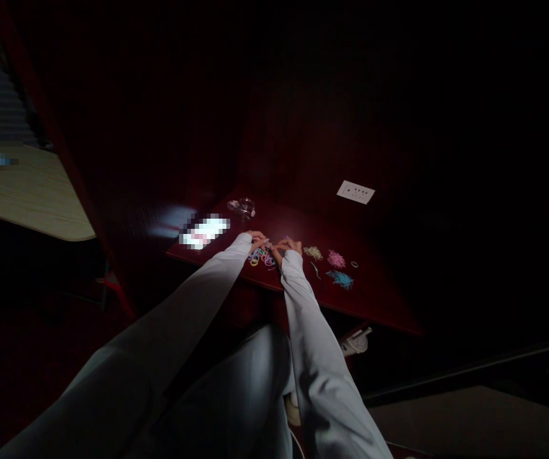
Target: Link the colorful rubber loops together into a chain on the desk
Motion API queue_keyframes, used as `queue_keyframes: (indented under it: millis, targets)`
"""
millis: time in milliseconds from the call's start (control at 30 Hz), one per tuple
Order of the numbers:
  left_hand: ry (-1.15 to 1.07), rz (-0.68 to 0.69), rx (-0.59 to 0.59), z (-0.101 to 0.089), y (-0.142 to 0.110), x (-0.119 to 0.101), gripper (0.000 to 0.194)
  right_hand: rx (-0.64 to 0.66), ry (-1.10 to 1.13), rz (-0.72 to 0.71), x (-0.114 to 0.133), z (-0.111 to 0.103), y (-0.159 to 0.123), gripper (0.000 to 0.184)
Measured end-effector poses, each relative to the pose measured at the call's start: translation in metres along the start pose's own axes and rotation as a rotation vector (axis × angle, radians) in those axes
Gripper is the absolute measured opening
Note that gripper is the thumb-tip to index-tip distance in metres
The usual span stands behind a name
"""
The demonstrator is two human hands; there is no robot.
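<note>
Above a dark red table (379,299), my left hand (256,238) and my right hand (292,248) meet with fingers pinched together. What they pinch is too small and dim to make out. Just below them lies a loose heap of multicoloured rings (261,257), partly covered by my right wrist. To the right of my right hand are a pale yellow pile (313,253), a pink pile (336,258) and a blue pile (341,279) of thin strands or bands. A green strip (315,271) and a single small ring (354,264) lie apart from the piles.
A glowing, pixelated screen (204,231) is at the table's left. Behind it stands a small clear container (245,208). A white socket plate (356,192) is on the back wall. Past a partition at left is a light wooden table (30,191). The surroundings are very dark.
</note>
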State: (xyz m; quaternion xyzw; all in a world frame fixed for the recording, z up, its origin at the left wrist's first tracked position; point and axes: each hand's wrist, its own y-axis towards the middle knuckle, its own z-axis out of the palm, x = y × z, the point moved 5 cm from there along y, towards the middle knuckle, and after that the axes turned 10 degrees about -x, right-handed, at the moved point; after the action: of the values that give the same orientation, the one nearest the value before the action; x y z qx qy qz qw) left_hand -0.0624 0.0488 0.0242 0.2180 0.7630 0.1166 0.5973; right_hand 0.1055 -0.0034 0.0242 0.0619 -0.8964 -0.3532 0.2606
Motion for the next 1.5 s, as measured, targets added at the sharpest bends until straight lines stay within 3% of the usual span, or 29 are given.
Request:
queue_keyframes:
  millis: [167, 467, 933, 1100, 1233, 1500]
  targets:
    - [0.033, 0.011, -0.001, -0.001, 0.001, -0.002, 0.037, -0.058, 0.049, 0.063, -0.004, -0.001, 0.000, 0.031]
    - [0.022, 0.027, 0.030, -0.002, -0.003, -0.009, 0.035, 0.029, 0.046, 0.084, 0.004, -0.001, -0.003, 0.040]
    - [0.138, 0.051, 0.064, -0.004, -0.004, -0.020, 0.018, 0.013, 0.063, 0.098, 0.004, -0.004, -0.001, 0.031]
    - [0.108, 0.042, 0.022, -0.003, -0.004, -0.015, 0.026, -0.021, 0.106, 0.128, -0.002, -0.004, 0.000, 0.032]
    - [0.078, 0.005, -0.039, -0.004, -0.002, -0.010, 0.035, -0.126, 0.145, 0.161, -0.005, -0.011, -0.002, 0.041]
    - [-0.012, -0.040, -0.035, -0.005, -0.002, -0.004, 0.044, -0.200, 0.204, 0.202, -0.003, -0.021, -0.004, 0.044]
